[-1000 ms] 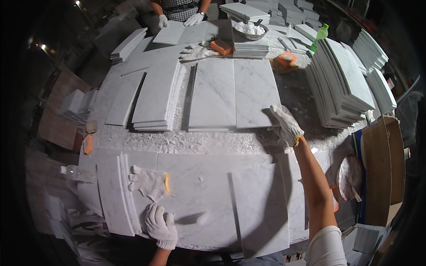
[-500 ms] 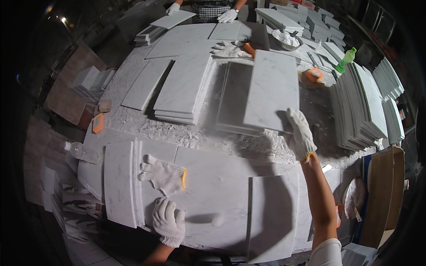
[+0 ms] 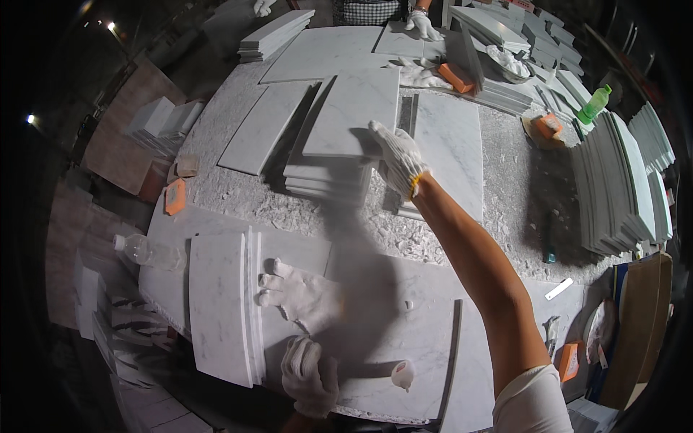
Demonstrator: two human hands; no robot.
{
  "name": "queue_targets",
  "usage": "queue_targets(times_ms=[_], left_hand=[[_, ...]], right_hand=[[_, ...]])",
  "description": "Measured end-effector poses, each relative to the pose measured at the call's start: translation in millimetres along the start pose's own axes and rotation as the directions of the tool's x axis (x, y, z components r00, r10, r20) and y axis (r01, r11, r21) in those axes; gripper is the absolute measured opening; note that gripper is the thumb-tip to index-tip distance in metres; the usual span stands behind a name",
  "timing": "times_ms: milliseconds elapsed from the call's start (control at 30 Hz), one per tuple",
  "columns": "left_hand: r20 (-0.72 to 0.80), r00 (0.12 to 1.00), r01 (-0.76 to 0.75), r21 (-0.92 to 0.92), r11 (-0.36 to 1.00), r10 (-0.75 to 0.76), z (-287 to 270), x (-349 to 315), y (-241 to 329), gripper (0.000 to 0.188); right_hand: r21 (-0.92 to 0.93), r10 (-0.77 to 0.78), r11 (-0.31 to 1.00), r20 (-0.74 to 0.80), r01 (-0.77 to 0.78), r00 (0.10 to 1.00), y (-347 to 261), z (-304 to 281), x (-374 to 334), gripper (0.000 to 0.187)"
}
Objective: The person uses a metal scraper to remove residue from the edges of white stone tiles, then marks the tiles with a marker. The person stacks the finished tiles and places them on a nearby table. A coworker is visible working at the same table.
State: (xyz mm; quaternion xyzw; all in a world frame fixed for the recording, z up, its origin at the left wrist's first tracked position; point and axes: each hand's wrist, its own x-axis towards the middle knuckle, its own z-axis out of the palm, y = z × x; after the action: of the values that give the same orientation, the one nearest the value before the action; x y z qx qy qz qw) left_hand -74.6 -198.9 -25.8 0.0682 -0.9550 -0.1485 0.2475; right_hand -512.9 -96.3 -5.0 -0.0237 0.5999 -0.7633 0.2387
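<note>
My right hand (image 3: pixel 397 160), in a white knit glove, grips the lower right edge of a white, grey-veined marble tile (image 3: pixel 352 119). That tile sits tilted over a stack of similar tiles (image 3: pixel 323 177); I cannot tell whether they touch. Just right of it lies another tile stack (image 3: pixel 451 151), partly behind my forearm. My left hand (image 3: pixel 310 377), gloved too, rests at the front edge of the work surface with its fingers curled in; nothing shows in it. A loose white glove (image 3: pixel 299 292) lies flat beyond it. To its right is a small white cup-like piece (image 3: pixel 403 375).
Upright tiles (image 3: pixel 220 310) stand left of the loose glove, beside a clear bottle (image 3: pixel 148 252). Tall tile rows (image 3: pixel 613 187) and a green bottle (image 3: pixel 595 103) are at right. Across the table is a co-worker's gloved hand (image 3: pixel 423 25). Orange blocks (image 3: pixel 456 77) lie about.
My right hand has carried the marble tile leftward, from the right stack to over the left one. The view has shifted slightly. My left hand stays near the front edge.
</note>
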Motion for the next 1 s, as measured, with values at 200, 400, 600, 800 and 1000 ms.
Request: queue_targets(times_ms=[200, 400, 600, 800, 1000], left_hand=[[-0.011, 0.999, -0.034, -0.032, 0.999, 0.034, 0, 5, -1, 0.03], [-0.1, 0.994, -0.044, -0.023, 0.999, 0.042, -2, 3, 1, 0.033], [-0.108, 0.991, 0.07, -0.069, 0.995, -0.077, 3, -16, -6, 0.038], [-0.25, 0.95, 0.064, -0.427, 0.902, -0.186, -1, -23, -11, 0.025], [-0.166, 0.986, -0.072, -0.529, 0.845, -0.02, -59, -101, 63, 0.031]], right_hand=[[-0.911, -0.144, 0.412, -0.056, 0.008, 0.988, -43, 14, -1, 0.047], [-0.936, -0.239, 0.347, -0.029, 0.057, 0.971, -114, -22, -86, 0.045], [-0.71, -0.088, 0.701, -0.177, -0.065, 0.98, -99, -88, -249, 0.033], [-0.602, -0.061, 0.792, -0.237, -0.097, 0.97, -23, -163, -459, 0.037], [-0.245, 0.053, 0.93, -0.646, -0.272, 0.762, 114, -174, -646, 0.032]])
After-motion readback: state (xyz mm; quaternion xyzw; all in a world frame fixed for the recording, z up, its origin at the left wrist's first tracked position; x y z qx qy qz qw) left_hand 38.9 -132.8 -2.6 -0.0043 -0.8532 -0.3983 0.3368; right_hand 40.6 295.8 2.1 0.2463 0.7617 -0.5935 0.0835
